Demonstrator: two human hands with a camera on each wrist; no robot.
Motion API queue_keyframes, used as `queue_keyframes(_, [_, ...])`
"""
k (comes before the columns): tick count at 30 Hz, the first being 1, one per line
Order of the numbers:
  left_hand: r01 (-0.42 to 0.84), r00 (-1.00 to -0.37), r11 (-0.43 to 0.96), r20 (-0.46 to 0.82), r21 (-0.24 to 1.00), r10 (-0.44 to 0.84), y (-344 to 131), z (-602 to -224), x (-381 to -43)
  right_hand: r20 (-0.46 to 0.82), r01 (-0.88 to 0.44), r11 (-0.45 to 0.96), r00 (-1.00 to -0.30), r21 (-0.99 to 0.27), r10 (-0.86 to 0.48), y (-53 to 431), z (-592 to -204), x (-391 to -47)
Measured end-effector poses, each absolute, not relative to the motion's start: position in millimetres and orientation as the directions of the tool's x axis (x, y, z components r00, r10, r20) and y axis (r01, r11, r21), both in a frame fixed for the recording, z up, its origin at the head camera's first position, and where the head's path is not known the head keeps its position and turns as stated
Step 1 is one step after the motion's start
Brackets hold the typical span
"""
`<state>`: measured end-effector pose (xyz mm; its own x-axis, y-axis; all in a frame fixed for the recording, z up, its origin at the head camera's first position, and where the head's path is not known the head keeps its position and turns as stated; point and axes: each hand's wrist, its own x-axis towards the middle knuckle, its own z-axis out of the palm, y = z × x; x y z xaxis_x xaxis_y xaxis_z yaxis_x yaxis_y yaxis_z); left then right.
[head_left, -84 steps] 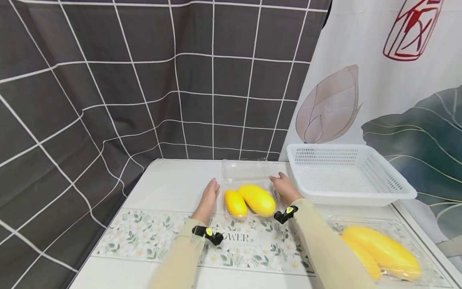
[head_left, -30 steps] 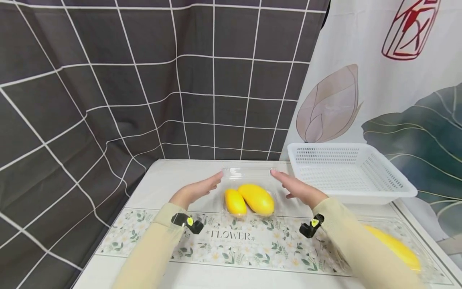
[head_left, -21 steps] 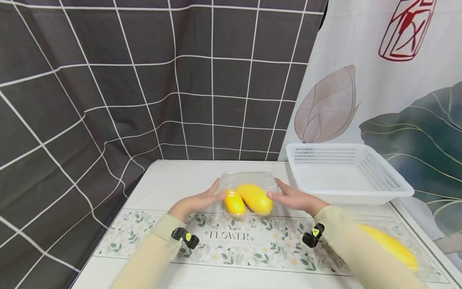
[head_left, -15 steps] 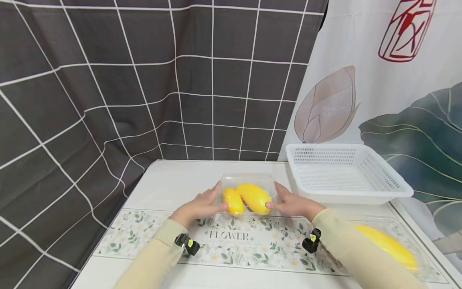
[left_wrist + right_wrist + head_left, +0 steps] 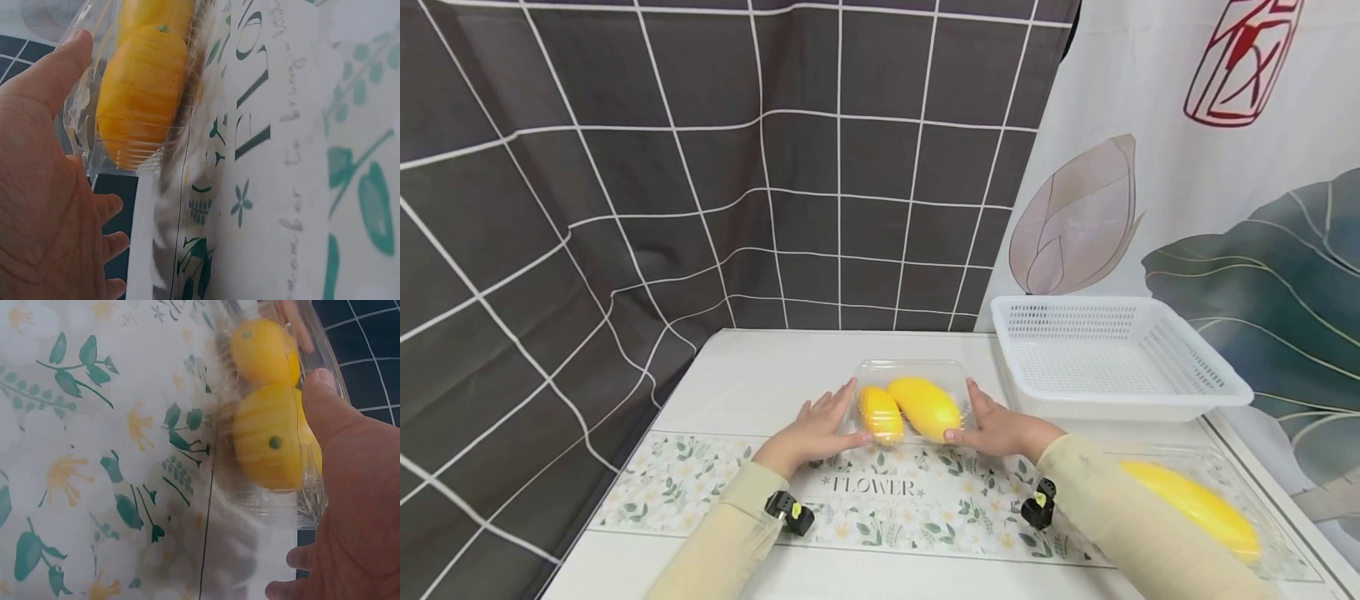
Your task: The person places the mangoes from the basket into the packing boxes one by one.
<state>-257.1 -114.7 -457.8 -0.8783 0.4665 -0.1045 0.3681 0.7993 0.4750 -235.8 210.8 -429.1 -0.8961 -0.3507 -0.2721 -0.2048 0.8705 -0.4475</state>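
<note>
A clear plastic clamshell box [image 5: 912, 371] lies on the table with its lid down over two yellow mangoes, a small one [image 5: 882, 414] and a larger one [image 5: 925, 408]. At its left side, my left hand [image 5: 812, 431] presses with spread fingers, its thumb along the front corner. My right hand [image 5: 1003, 427] mirrors it on the right side, fingers stretched up the edge. In the left wrist view the thumb [image 5: 70, 59] lies against the lid and the other fingers spread below. The right wrist view shows the right thumb [image 5: 325, 403] on the lid over the mangoes.
Behind my right hand stands a white perforated plastic basket [image 5: 1120, 408]. Another clear box [image 5: 1273, 542] with a yellow mango [image 5: 1198, 504] lies at the right, partly hidden by my right sleeve. A flowered strip [image 5: 880, 521] runs across the white table; a dark checked curtain hangs behind.
The lid, folded back behind the box at first, has come forward and down over the mangoes. Both hands have followed it, and the thumbs have slid toward the front edge.
</note>
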Motion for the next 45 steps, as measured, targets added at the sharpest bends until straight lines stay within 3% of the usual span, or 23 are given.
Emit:
queue_keyframes(7, [0.307, -0.89, 0.749, -0.103, 0.586, 0.445, -117.0, -459.6, -257.3, -0.351, -0.13, 0.825, -0.861, -0.549, -0.369, 215.6, -419.4, -240.3])
queue_keyframes(11, [0.274, -0.914, 0.761, -0.086, 0.588, 0.396, -115.3, -461.8, -257.3, -0.334, -0.071, 0.792, -0.881, -0.607, -0.336, 216.4, -413.2, -240.6])
queue_keyframes(22, [0.143, -0.979, 0.792, -0.031, 0.594, 0.2, -97.4, -469.8, -254.8, -0.21, 0.182, 0.784, -0.975, -0.594, 0.068, 195.7, -442.7, -222.4])
queue_keyframes(29, [0.05, -0.986, 0.728, -0.081, 0.683, 0.144, -85.4, -483.8, -247.8, -0.023, 0.157, 0.781, -0.983, -0.604, 0.18, 184.0, -475.2, -221.1])
queue_keyframes(34, [0.011, -0.991, 0.673, -0.083, 0.739, 0.108, -78.1, -490.1, -244.6, 0.03, 0.134, 0.765, -0.98, -0.63, 0.197, 173.1, -487.6, -221.8])
queue_keyframes(45, [0.048, -0.996, 0.661, -0.015, 0.749, 0.088, -63.0, -489.7, -250.0, 0.135, 0.051, 0.754, -0.974, -0.655, 0.183, 165.4, -494.3, -226.0])
